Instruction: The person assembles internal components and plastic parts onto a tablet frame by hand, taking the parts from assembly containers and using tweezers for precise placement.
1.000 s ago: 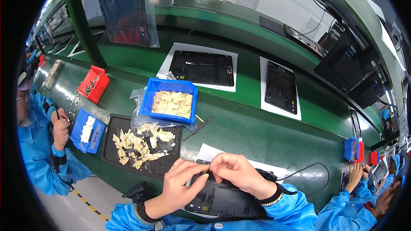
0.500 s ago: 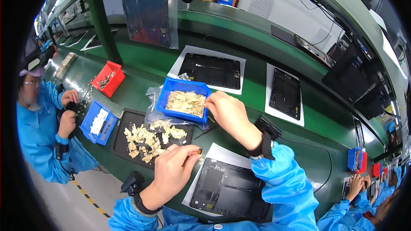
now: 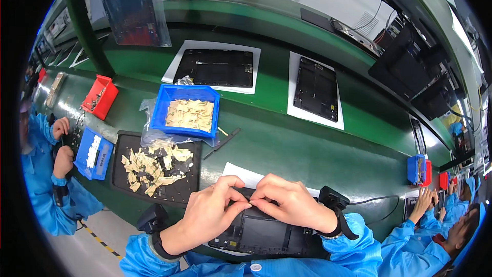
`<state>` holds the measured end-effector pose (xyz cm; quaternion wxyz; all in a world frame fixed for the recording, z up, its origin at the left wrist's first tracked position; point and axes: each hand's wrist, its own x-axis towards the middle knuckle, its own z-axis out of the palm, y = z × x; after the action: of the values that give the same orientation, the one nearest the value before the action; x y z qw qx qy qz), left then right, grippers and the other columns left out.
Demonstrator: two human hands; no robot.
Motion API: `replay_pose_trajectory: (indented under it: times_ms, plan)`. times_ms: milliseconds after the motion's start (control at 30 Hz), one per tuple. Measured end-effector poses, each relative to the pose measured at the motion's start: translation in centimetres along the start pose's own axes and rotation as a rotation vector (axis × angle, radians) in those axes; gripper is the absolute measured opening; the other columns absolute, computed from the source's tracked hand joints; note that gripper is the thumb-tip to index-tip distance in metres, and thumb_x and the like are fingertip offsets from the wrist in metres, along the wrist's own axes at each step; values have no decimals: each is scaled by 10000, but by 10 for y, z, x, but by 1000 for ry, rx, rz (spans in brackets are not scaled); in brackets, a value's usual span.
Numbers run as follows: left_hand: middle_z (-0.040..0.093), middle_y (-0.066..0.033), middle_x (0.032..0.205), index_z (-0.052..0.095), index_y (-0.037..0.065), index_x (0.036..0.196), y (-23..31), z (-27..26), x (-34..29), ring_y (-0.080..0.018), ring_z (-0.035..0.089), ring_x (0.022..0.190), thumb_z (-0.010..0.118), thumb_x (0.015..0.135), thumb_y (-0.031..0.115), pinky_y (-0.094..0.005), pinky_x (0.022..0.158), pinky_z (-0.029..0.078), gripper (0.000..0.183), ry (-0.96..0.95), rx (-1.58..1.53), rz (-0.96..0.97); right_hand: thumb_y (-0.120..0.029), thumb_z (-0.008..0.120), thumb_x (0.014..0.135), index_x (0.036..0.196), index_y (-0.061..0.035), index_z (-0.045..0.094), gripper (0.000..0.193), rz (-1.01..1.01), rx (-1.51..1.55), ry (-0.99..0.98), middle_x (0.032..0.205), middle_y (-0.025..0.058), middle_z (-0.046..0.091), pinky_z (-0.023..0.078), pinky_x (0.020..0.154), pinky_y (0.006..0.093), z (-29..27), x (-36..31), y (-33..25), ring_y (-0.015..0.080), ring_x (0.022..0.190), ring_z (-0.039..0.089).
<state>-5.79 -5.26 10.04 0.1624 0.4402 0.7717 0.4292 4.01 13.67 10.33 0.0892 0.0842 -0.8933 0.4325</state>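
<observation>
My left hand [image 3: 212, 218] and my right hand [image 3: 292, 202] meet fingertip to fingertip above a black device housing [image 3: 271, 232] at the near edge of the bench. Both thumbs and forefingers are pinched together. Whatever small piece lies between them is too tiny to make out. The housing rests on a white sheet [image 3: 238, 174], and my hands cover its far edge. Left of my left hand is a black tray [image 3: 188, 184] with a heap of cream and black strips [image 3: 148, 172]. Beyond it stands a blue bin [image 3: 160, 107] holding cream strips [image 3: 190, 114].
A dark pen-like tool [image 3: 221, 144] lies beside the blue bin. Farther back, two black housings [image 3: 218, 66] [image 3: 316, 90] rest on white sheets. At left are a red bin [image 3: 106, 100], another blue bin [image 3: 102, 161] and a co-worker's hands [image 3: 62, 159]. More co-workers sit at right.
My right hand has left the blue bin and come down to my left hand over the housing. My left hand has moved slightly down and right. The view has shifted to the right.
</observation>
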Motion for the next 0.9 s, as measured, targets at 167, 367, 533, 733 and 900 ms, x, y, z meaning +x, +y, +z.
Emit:
replay_pose_trajectory:
  times_ms: [167, 367, 533, 733, 900]
  plan:
    - [684, -56, 1021, 453, 32, 1243, -4, 2, -4, 12, 378, 557, 662, 867, 4, -144, 540, 348, 431, 255, -827, -154, -37, 692, 841, 878, -21, 665, 49, 13, 55, 231, 867, 68, 612, 473, 589, 274, -3, -2, -11, 128, 733, 599]
    - [684, -73, 827, 712, 37, 1020, -16, 14, -20, -87, 563, 590, 706, 848, 88, -224, 555, 460, 180, 122, -320, -195, -81, 674, 880, 853, -16, 653, 74, 382, 551, 155, 842, 22, 594, 438, 576, 229, 22, -5, 14, 75, 699, 549]
    - [647, -74, 808, 710, 57, 958, -28, 24, -27, -203, 624, 613, 714, 816, 98, -307, 565, 512, 147, 244, 106, -10, -55, 687, 848, 820, 7, 650, 78, 288, 123, 252, 822, 60, 608, 467, 593, 230, 48, -10, 27, 105, 669, 573]
    - [618, -59, 853, 695, 72, 916, -23, 25, -21, -238, 642, 733, 735, 771, 89, -339, 612, 527, 151, 221, 379, 20, -50, 690, 841, 804, 6, 650, 78, 347, 43, 257, 786, 53, 602, 462, 593, 233, 54, -10, 29, 98, 645, 567]
    - [623, -58, 863, 687, 74, 929, -25, 23, -19, -242, 644, 752, 740, 773, 108, -333, 627, 530, 168, 192, 280, 45, -56, 679, 867, 794, 17, 649, 107, 523, 573, 288, 792, 4, 586, 410, 588, 192, 52, -11, 32, 29, 677, 522]
